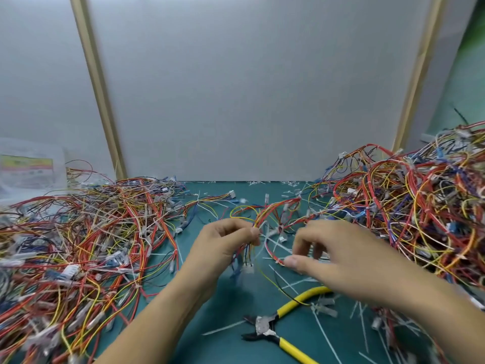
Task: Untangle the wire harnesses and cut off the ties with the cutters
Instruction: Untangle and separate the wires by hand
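Cutters (pixel 273 331) are lying closest to me on the green surface (pixel 223 345), yellow handles running off toward my right wrist, jaws pointing left — so my right hand (pixel 338 261) is the nearer one to grab them. Right now my left hand (pixel 223 245) has its fingers (pixel 253 233) pinched on a small bunch of wires (pixel 270 214), which loops up and away from me between both hands. Right fingers are pinching a red wire of the same bunch. Big tangled piles (pixel 78 245) sit either side. There's a bag with a label (pixel 26 164) far left, too blurry to read.
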